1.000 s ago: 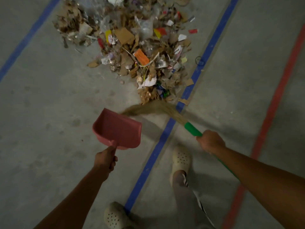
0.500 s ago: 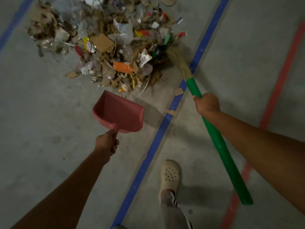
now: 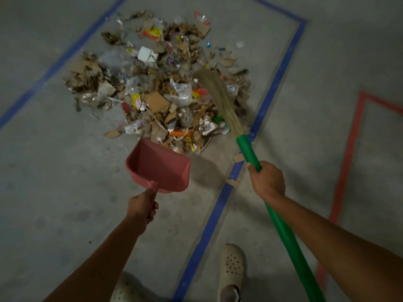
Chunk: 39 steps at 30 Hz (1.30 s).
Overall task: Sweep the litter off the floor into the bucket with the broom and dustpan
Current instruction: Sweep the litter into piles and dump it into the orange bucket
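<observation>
A big heap of litter (image 3: 157,88), cardboard scraps, plastic wrap and paper, lies on the grey concrete floor ahead of me. My left hand (image 3: 141,207) grips the handle of a pink dustpan (image 3: 158,166), whose mouth sits at the near edge of the heap. My right hand (image 3: 267,182) grips the green handle of the broom (image 3: 281,225). Its straw bristles (image 3: 220,97) lie over the right side of the heap. No bucket is in view.
Blue tape lines (image 3: 218,203) frame the heap on the floor, and a red tape outline (image 3: 346,162) lies to the right. Two cardboard scraps (image 3: 232,182) lie on the blue line near the broom. My feet in pale clogs (image 3: 232,262) stand at the bottom.
The broom head swung from in front of the dustpan up onto the right side of the heap. The dustpan moved forward to the heap's near edge.
</observation>
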Motion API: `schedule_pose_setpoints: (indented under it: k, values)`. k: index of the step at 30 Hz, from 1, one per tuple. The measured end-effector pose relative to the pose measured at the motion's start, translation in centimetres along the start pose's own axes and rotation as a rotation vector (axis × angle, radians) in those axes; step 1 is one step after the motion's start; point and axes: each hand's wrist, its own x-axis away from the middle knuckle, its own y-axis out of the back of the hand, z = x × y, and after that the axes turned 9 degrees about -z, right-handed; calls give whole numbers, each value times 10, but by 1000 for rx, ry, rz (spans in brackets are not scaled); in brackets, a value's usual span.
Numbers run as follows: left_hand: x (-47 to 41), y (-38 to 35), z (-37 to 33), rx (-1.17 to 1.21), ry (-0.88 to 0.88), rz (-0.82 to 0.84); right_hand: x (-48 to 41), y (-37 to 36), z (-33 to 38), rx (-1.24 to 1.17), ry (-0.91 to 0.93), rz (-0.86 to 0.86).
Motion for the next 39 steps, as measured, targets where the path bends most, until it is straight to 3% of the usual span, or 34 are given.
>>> schedule_pose_setpoints:
  k: [9,19,26,39]
  values:
    - [-3,161,-43,19,-60,40,109,-24,114,-52,-93,-20]
    - [-59,355,-81,33,-95,-115,202,-98,290,-204,14,244]
    - [-128,392,-106,-12,-46,-171,228,-178,363,8,114,469]
    - [-256,428,-238,-34,-34,-161,169,-251,498,-75,-24,419]
